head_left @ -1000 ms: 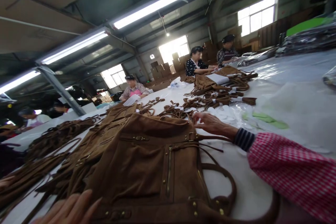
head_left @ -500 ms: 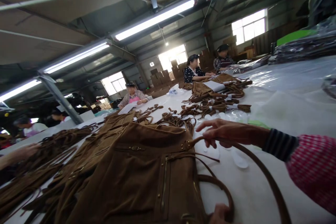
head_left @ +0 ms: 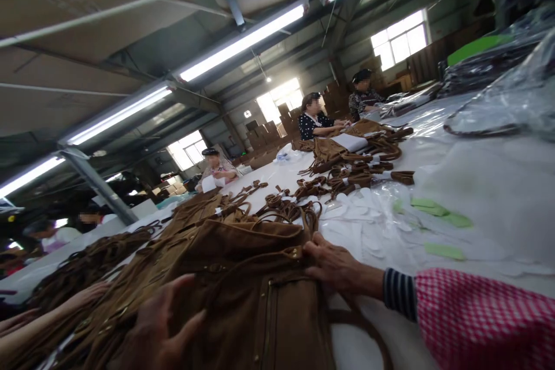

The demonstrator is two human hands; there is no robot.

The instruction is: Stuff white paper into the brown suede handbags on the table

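A brown bag [head_left: 234, 312] with a zip and metal fittings lies in front of me on a pile of similar bags. My right hand [head_left: 333, 263], below a striped cuff, has its fingers closed on the bag's upper right corner, by the handle fitting. Over the front of the same bag, towards its left side, is my left hand [head_left: 162, 324], blurred, thumb and fingers apart, holding nothing visible. One handle loop [head_left: 364, 326] sticks out past the bag's right side; a thin brown strap curves across its front.
Bundled brown straps [head_left: 295, 202] and more bags [head_left: 338, 147] lie further along the white table. White and green pieces [head_left: 442, 211] are scattered at right, near plastic-wrapped goods [head_left: 485, 63]. Another person's forearm [head_left: 73, 306] reaches in from the left; several people sit beyond.
My left hand has moved from the lower right handle to over the bag's front. My right hand has shifted left and down to the corner, and the long handle no longer arcs out to the right.
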